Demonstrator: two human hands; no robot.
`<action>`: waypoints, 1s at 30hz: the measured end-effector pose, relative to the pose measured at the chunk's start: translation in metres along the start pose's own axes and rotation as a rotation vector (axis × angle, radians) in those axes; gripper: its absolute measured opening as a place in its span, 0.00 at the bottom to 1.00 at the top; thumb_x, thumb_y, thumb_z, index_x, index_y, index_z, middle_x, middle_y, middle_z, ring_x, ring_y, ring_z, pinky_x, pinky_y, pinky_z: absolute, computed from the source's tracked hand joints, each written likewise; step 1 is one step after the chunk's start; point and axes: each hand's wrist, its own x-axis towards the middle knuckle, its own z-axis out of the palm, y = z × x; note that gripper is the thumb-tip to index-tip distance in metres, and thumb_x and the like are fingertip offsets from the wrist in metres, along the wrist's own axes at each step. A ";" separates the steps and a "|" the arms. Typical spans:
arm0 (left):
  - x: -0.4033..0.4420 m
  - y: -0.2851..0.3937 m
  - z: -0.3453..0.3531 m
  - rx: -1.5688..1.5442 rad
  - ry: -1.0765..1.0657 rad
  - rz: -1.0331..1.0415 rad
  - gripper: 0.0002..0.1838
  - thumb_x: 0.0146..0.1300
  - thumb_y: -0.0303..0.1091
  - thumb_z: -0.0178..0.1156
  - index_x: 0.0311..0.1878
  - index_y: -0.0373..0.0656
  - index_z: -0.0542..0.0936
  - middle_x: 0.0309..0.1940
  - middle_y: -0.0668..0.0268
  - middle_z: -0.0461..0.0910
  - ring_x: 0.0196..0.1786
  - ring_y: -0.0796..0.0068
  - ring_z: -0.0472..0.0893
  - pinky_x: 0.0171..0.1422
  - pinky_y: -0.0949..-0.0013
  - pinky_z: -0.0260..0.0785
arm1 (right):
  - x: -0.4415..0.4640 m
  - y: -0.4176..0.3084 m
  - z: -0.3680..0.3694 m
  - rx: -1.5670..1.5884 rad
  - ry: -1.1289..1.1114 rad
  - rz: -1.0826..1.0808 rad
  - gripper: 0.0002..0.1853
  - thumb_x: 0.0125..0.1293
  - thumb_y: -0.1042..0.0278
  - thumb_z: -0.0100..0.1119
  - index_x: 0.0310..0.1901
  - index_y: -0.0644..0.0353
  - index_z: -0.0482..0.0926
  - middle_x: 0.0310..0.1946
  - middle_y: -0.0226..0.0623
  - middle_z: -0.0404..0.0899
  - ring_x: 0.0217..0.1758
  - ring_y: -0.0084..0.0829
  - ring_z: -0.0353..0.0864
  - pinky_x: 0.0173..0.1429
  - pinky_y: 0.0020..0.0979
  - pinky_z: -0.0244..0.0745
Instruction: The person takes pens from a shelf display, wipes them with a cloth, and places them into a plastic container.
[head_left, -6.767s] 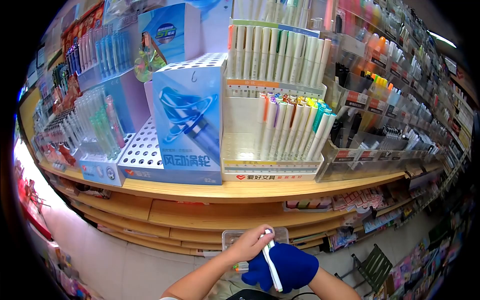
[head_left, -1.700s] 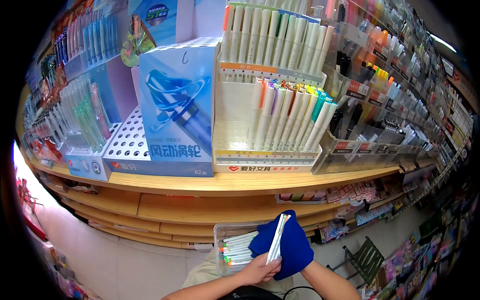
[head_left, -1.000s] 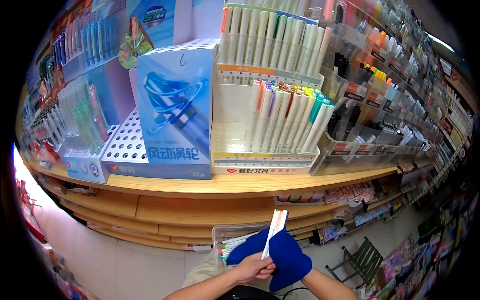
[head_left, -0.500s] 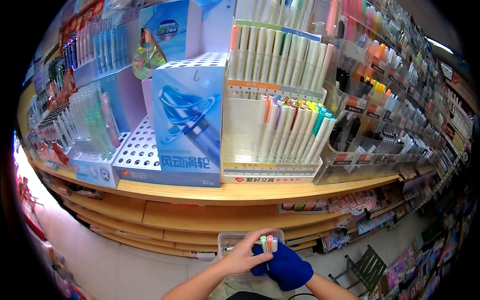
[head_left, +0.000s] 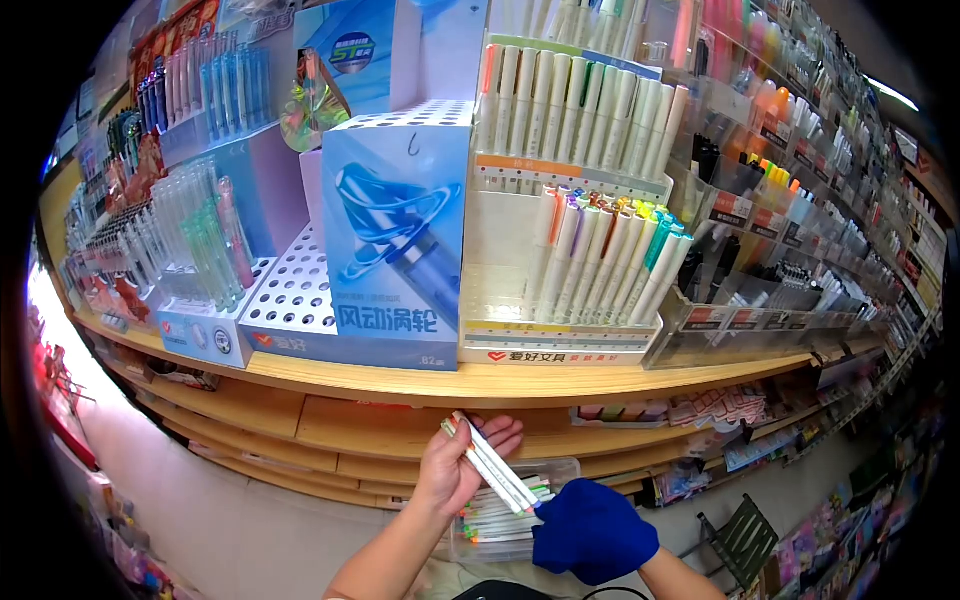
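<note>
My left hand (head_left: 456,468) is palm up in front of the lower shelves, its thumb over a few white markers (head_left: 492,466) that slant down to the right. A blue cloth (head_left: 592,530) covers my right hand, whose fingers are hidden; its left edge meets the markers' lower ends. Beneath both, a clear plastic box (head_left: 568,470) holds several white markers with green and orange ends (head_left: 490,522). On the shelf above, upright white markers (head_left: 600,260) with coloured caps fill the right part of a display rack (head_left: 500,235).
A blue pen display box (head_left: 395,250) stands on the wooden shelf (head_left: 480,380) left of the rack. Clear trays of pens (head_left: 760,265) line the right side. Below right is a green folding stool (head_left: 742,540). Pens in clear holders (head_left: 195,240) stand at the left.
My left hand has moved left and turned palm up with the markers. The cloth-covered right hand has shifted right, exposing the markers in the box. The view has shifted slightly.
</note>
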 end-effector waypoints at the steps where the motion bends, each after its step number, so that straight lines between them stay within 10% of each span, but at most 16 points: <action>1: 0.001 -0.001 -0.001 0.005 0.001 -0.002 0.13 0.66 0.40 0.50 0.42 0.38 0.73 0.48 0.46 0.73 0.59 0.45 0.69 0.67 0.43 0.56 | -0.002 0.003 -0.005 -0.027 -0.010 0.016 0.08 0.43 0.66 0.60 0.30 0.45 0.78 0.35 0.32 0.77 0.41 0.39 0.74 0.47 0.35 0.69; 9: -0.001 -0.020 -0.022 0.427 0.008 -0.234 0.15 0.68 0.40 0.47 0.39 0.36 0.73 0.38 0.53 0.77 0.45 0.58 0.77 0.55 0.56 0.69 | -0.007 -0.014 -0.053 -0.223 0.154 0.439 0.24 0.34 0.56 0.66 0.41 0.40 0.81 0.37 0.30 0.80 0.41 0.39 0.75 0.48 0.36 0.67; 12: -0.002 -0.041 -0.034 1.427 -0.326 -0.457 0.18 0.67 0.44 0.49 0.41 0.35 0.73 0.36 0.55 0.78 0.42 0.66 0.78 0.48 0.65 0.69 | -0.021 -0.003 -0.054 -0.184 0.294 0.468 0.30 0.30 0.55 0.68 0.45 0.42 0.80 0.38 0.32 0.79 0.44 0.41 0.74 0.50 0.37 0.66; 14: -0.014 -0.063 -0.047 1.730 -0.474 -0.340 0.26 0.62 0.44 0.55 0.55 0.32 0.67 0.49 0.42 0.72 0.52 0.47 0.73 0.57 0.58 0.65 | -0.019 -0.009 -0.059 -0.099 0.316 0.539 0.26 0.37 0.56 0.66 0.44 0.46 0.80 0.38 0.33 0.79 0.43 0.41 0.75 0.49 0.37 0.67; 16: -0.019 -0.077 -0.061 1.907 -0.575 -0.008 0.32 0.60 0.45 0.57 0.60 0.32 0.62 0.53 0.41 0.69 0.58 0.47 0.70 0.61 0.58 0.62 | -0.015 -0.019 -0.062 -0.005 0.343 0.601 0.17 0.51 0.59 0.60 0.43 0.54 0.80 0.38 0.36 0.80 0.40 0.40 0.77 0.47 0.36 0.70; 22: 0.007 -0.024 0.041 1.562 -0.440 0.059 0.23 0.57 0.34 0.63 0.53 0.34 0.71 0.44 0.53 0.77 0.47 0.58 0.78 0.51 0.67 0.71 | -0.028 -0.011 -0.050 0.200 0.273 0.682 0.23 0.44 0.61 0.67 0.47 0.47 0.79 0.41 0.33 0.79 0.45 0.38 0.77 0.48 0.36 0.70; 26: 0.032 0.026 0.133 1.610 -0.482 0.961 0.15 0.54 0.23 0.59 0.46 0.35 0.72 0.38 0.54 0.76 0.36 0.64 0.78 0.41 0.69 0.71 | -0.027 -0.014 -0.043 0.362 0.438 0.637 0.16 0.50 0.64 0.61 0.44 0.52 0.77 0.36 0.33 0.78 0.40 0.34 0.76 0.43 0.33 0.70; 30: 0.075 0.056 0.187 1.740 -0.184 1.300 0.21 0.54 0.24 0.60 0.52 0.38 0.67 0.43 0.55 0.68 0.33 0.65 0.73 0.40 0.69 0.69 | -0.028 -0.009 -0.030 0.763 0.550 0.568 0.10 0.57 0.65 0.55 0.40 0.55 0.76 0.30 0.33 0.76 0.33 0.31 0.75 0.37 0.30 0.70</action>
